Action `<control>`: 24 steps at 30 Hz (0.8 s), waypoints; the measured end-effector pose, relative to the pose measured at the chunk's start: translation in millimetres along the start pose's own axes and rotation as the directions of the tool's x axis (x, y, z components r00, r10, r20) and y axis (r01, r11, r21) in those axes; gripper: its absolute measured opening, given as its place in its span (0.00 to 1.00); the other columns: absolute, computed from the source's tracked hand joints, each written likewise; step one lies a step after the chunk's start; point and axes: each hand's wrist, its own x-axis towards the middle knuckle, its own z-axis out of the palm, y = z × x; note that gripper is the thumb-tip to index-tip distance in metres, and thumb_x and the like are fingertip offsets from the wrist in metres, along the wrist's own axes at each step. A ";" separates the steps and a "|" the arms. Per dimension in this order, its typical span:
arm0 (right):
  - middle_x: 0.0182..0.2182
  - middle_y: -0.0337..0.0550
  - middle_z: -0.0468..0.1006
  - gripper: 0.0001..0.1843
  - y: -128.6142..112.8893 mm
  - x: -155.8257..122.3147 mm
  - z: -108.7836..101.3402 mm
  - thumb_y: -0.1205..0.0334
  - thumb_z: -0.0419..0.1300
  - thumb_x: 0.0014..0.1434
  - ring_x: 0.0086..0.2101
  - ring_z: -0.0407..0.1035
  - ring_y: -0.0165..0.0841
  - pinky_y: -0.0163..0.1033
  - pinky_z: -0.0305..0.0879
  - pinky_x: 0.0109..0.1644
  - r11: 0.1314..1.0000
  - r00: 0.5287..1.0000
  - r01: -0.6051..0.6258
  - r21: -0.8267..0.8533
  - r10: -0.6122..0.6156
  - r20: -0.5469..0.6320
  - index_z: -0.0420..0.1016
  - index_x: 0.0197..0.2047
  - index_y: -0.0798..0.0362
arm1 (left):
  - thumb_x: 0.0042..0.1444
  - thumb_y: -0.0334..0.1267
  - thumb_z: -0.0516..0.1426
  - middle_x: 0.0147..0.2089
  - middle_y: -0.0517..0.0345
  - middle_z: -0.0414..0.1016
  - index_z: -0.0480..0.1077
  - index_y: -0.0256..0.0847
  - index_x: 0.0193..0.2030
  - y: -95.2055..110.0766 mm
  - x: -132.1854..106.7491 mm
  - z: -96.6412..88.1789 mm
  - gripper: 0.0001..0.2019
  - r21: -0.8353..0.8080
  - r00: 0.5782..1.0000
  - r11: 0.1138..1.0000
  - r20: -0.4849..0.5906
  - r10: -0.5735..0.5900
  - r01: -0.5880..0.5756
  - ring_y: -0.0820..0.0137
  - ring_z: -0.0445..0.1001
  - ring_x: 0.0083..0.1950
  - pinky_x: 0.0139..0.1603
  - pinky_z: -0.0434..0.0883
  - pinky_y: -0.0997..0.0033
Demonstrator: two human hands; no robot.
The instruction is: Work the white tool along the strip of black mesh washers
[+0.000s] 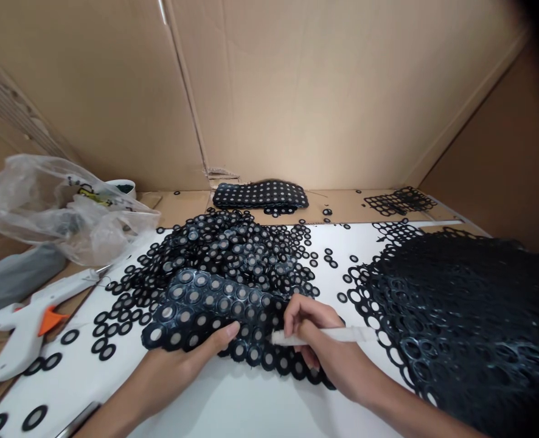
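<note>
A black sheet with rows of round holes [201,319], rings standing in its pattern, is raised slightly above the white tabletop. My left hand [185,365] grips its near left side, thumb on top and fingers hidden beneath. My right hand [317,331] is closed around a white pen-like stick [349,334], its tip pointing left against or just above the sheet. Whether the tip touches I cannot tell. Right behind the sheet lies a heap of loose black rings [233,243].
A white glue gun with an orange trigger [45,319] lies left, near a clear plastic bag [69,213]. A large pile of black perforated sheets [461,310] stands right. Stacked dotted strips [260,194] rest by the cardboard wall [319,91]. Single rings are scattered around.
</note>
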 end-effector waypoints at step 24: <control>0.38 0.38 0.82 0.16 5.3 -3.6 2.5 0.71 0.57 0.72 0.38 0.75 0.32 0.35 0.63 0.41 0.861 0.897 0.437 -0.262 -0.396 0.195 0.85 0.40 0.47 | 0.52 0.75 0.71 0.57 0.59 0.92 0.88 0.54 0.53 19.7 -2.6 -11.6 0.33 -0.186 0.992 0.977 0.086 -0.088 0.103 0.45 0.72 0.82 0.90 0.66 0.43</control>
